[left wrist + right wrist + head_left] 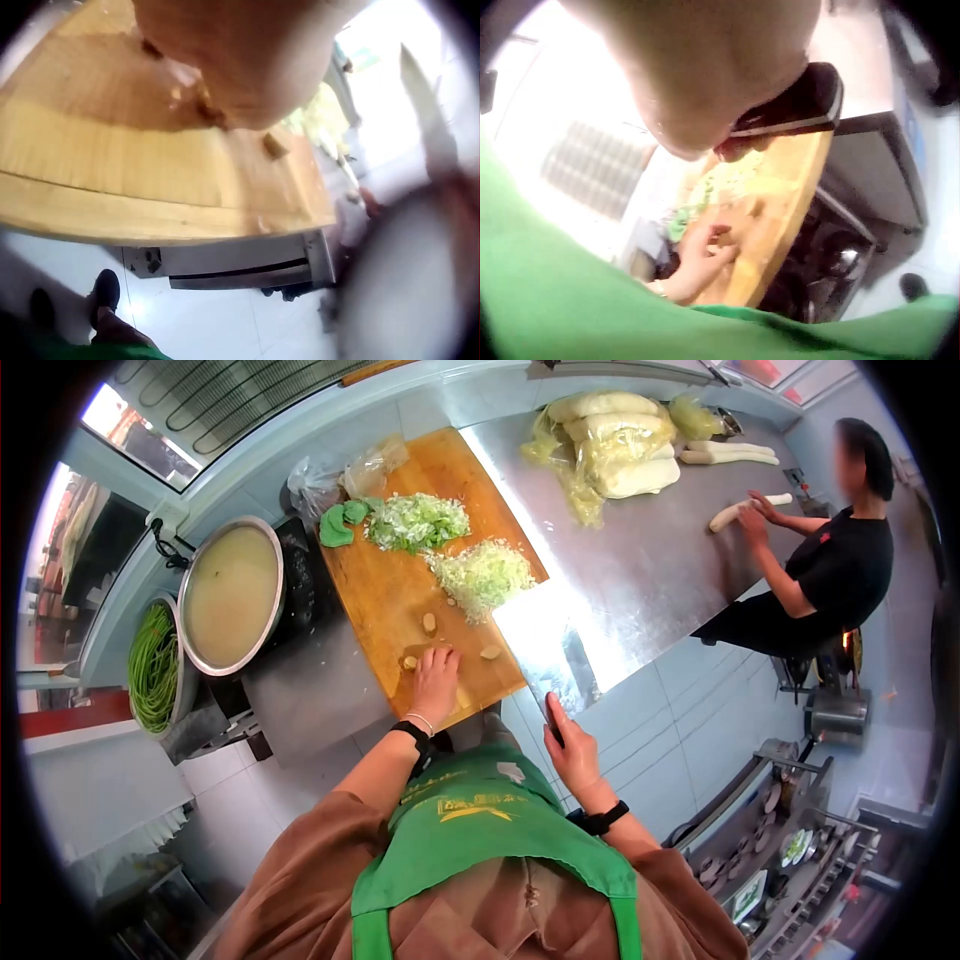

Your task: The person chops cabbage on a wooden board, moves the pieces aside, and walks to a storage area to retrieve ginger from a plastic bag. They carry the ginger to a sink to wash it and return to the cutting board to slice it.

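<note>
My right hand [576, 755] grips the dark handle of a cleaver [535, 630], its broad shiny blade pointing away beside the board's right edge. In the right wrist view the dark handle [799, 101] shows beneath the palm. My left hand [436, 685] rests low on the wooden cutting board [385, 630], fingers loosely bent. Close around it lie small tan, ginger-like pieces: one [410, 662] at its left side, one [429, 623] beyond the fingertips, another [490, 652] to the right. Farther up the board are chopped green scallion [420, 523] and a paler chopped heap [485, 575].
Left of the board stand a metal basin of cloudy liquid [232, 595] and a bowl of long green stalks [153, 668]. Plastic bags [315, 485] lie at the board's far corner. On the steel table, another person [845, 550] handles a pale root near bagged white roots [620, 445].
</note>
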Available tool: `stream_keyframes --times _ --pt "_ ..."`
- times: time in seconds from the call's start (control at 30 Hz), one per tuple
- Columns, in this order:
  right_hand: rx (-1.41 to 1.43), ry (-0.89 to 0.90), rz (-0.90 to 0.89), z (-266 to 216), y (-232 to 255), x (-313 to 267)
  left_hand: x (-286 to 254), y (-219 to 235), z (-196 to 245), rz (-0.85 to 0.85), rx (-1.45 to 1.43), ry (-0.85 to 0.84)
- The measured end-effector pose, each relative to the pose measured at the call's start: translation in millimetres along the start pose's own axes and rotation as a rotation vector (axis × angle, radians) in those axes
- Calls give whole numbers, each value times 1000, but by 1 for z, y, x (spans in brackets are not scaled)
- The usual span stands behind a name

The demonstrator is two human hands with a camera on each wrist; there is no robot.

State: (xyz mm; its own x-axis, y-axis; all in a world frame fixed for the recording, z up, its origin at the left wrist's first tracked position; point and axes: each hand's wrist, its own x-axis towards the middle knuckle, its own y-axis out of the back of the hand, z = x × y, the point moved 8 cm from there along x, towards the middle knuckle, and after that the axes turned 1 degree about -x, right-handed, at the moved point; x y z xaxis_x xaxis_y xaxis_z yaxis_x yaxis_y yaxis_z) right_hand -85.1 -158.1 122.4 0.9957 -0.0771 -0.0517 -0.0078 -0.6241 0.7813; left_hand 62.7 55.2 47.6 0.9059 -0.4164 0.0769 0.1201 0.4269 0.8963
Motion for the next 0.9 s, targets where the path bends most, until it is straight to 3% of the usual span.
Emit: stream_keyframes --times 0.07,0.1,0.13,0.2,0.33,0.47,0.57,0.67,0.73,0.9 --pt "7 155 294 -24 8 -5 -3 6 -2 91 -24 -79" --pt "-34 210 343 -6 -26 -14 -3 9 -6 98 -85 -60" --pt "23 199 246 -1 -52 -11 -2 10 -8 100 -81 -55" --pt "-188 -61 -307 66 -136 -38 -5 10 -13 107 -128 29" --pt "-37 -65 -274 53 -108 -74 -3 9 -24 108 -170 31" --pt "-185 11 -242 50 -79 -75 6 1 -32 84 -121 70" --pt "-269 46 -134 45 -67 -56 10 -6 -38 78 -80 100" --pt "-371 107 -70 64 -63 -27 12 -25 -17 48 -113 9" --pt "-406 176 17 65 -49 -5 14 -36 -5 84 -305 -14" --pt "-491 162 -60 55 -36 24 17 -29 -3 93 -399 42"
